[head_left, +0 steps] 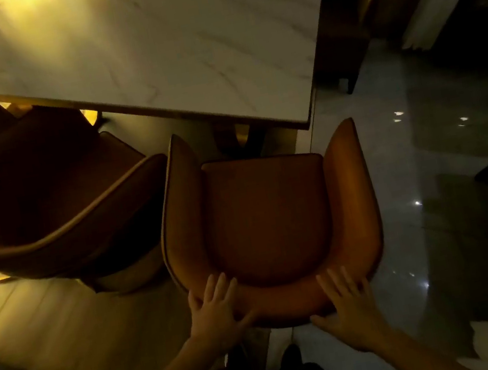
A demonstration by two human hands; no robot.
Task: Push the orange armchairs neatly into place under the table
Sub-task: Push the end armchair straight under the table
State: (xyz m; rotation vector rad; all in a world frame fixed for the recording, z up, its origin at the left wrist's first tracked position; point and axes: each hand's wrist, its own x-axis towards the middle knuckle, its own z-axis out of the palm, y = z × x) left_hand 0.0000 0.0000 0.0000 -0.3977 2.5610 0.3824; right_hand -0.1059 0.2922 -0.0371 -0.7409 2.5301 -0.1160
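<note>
Head view. A person is standing behind an orange armchair [269, 213] and looking down over its curved back toward a white marble-topped table [129, 58], which is filling the frame from nine o'clock round to one o'clock. The left hand [214, 312] is lying on the back rail at seven o'clock of the seat, fingers spread and pointing forward, thumb hooking over the rail; the right hand [350, 306] is lying flat at five o'clock, fingers likewise spread, palm pressing the rail rather than gripping it. The chair is sitting at the centre of the frame, its two arm tips reaching toward twelve o'clock and ending close to the table's near edge; the seat is lying wholly outside the tabletop, so the push appears barely begun. A second armchair [44, 203] is standing at nine o'clock, in shadow, angled and just beside the first chair's left arm. The table's base [240, 136] is showing dimly beyond the seat front.

To do this step well, both palms should be pressing evenly so the chair is travelling straight toward twelve o'clock. The right arm tip is sitting near the table's corner, so a slight shift toward nine o'clock may be needed, without bumping the neighbouring chair.
</note>
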